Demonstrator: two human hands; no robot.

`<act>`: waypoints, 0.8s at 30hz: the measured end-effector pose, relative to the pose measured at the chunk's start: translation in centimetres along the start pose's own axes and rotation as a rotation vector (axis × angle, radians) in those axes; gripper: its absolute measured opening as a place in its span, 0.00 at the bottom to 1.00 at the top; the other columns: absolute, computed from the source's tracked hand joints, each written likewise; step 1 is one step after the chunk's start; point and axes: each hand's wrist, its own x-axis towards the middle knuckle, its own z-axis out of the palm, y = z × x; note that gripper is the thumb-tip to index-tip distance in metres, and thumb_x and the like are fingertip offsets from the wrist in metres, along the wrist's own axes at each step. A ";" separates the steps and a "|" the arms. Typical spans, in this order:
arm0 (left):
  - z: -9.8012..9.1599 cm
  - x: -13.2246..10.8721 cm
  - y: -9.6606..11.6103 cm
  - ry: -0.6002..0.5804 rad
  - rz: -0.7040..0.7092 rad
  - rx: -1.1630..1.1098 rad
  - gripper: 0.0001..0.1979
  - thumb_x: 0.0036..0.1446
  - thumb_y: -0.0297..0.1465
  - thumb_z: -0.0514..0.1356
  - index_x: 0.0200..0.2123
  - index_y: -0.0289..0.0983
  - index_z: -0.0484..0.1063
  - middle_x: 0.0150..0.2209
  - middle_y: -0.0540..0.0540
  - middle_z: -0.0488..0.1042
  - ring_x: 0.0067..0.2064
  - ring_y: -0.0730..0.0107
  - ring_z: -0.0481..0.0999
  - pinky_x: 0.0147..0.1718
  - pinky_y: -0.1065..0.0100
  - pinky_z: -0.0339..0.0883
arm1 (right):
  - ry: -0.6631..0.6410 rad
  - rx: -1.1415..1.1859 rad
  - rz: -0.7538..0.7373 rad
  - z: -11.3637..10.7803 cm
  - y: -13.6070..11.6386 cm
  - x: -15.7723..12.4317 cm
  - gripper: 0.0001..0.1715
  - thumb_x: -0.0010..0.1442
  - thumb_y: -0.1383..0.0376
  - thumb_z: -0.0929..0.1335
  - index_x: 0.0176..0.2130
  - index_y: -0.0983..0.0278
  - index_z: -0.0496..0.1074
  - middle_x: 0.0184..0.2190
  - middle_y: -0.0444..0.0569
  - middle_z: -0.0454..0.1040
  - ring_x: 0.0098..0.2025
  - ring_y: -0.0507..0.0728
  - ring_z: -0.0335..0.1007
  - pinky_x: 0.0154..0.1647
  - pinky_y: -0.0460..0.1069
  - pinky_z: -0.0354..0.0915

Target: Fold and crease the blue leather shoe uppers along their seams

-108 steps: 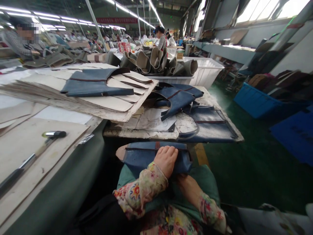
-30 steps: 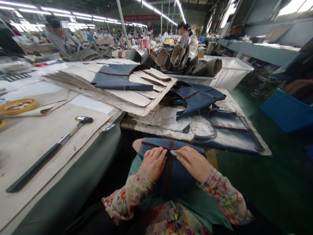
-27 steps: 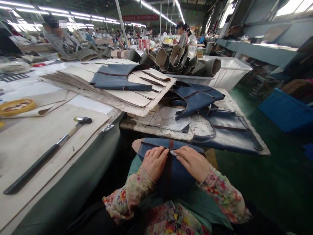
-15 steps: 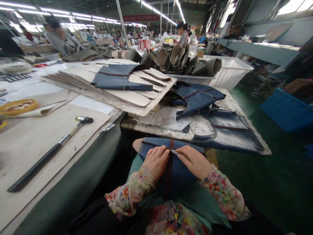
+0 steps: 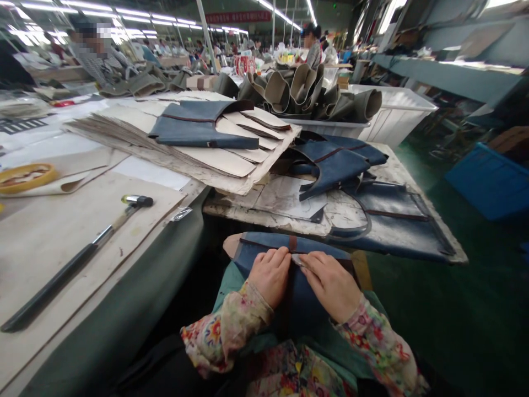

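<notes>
Rows of strip lights ran across the top of a busy workshop, and a worn, white-topped table stood at centre right of the frame. A long-handled hammer with a black grip lay at the left. In the lower centre, a dark blue leather-like piece with brown strips rested across the person's green-clothed lap. The left hand bent its fingers over the piece beside its crossing strips; whether they pinched it could not be told. The right hand gripped a small, pale, flat-tipped tool between thumb and fingers, its tip at the strips' crossing. The step in hand appeared to be working that joint; the next move would call for firm left fingers and a controlled tip.
</notes>
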 end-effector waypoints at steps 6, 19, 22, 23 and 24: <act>0.2 0.2 0.0 -0.034 0.020 -0.024 0.14 0.57 0.25 0.51 0.47 0.36 0.65 0.50 0.47 0.69 0.45 0.67 0.66 0.40 0.63 0.60 | 0.050 -0.155 0.044 0.8 -0.4 0.7 0.16 0.60 0.65 0.59 0.47 0.62 0.68 0.37 0.50 0.70 0.37 0.55 0.64 0.38 0.50 0.64; -1.3 0.2 -0.9 -0.053 -0.014 -0.021 0.14 0.57 0.28 0.51 0.47 0.40 0.66 0.48 0.49 0.71 0.43 0.68 0.67 0.37 0.63 0.61 | 0.105 -0.348 -0.052 -0.3 3.2 -2.2 0.17 0.58 0.66 0.61 0.48 0.63 0.68 0.40 0.52 0.70 0.41 0.57 0.64 0.41 0.52 0.63; -1.7 -0.3 -1.5 -0.024 -0.029 0.004 0.14 0.58 0.28 0.50 0.47 0.39 0.67 0.47 0.47 0.72 0.43 0.66 0.68 0.37 0.63 0.62 | 0.110 -0.354 -0.031 -1.3 5.5 -3.7 0.17 0.58 0.66 0.61 0.47 0.64 0.68 0.40 0.52 0.70 0.42 0.58 0.64 0.42 0.53 0.63; -1.8 -0.5 -1.6 -0.017 -0.035 0.009 0.14 0.58 0.28 0.49 0.46 0.39 0.68 0.47 0.47 0.72 0.42 0.66 0.68 0.37 0.63 0.62 | 0.109 -0.344 -0.026 -1.7 6.0 -4.1 0.17 0.59 0.65 0.61 0.47 0.64 0.68 0.41 0.52 0.70 0.43 0.58 0.64 0.43 0.53 0.63; -1.9 -0.6 -1.8 -0.010 -0.044 0.012 0.14 0.58 0.28 0.49 0.46 0.38 0.68 0.47 0.47 0.72 0.43 0.65 0.68 0.38 0.63 0.63 | 0.108 -0.328 -0.024 -2.0 6.4 -4.3 0.17 0.59 0.64 0.60 0.47 0.63 0.68 0.41 0.52 0.70 0.43 0.58 0.63 0.44 0.53 0.63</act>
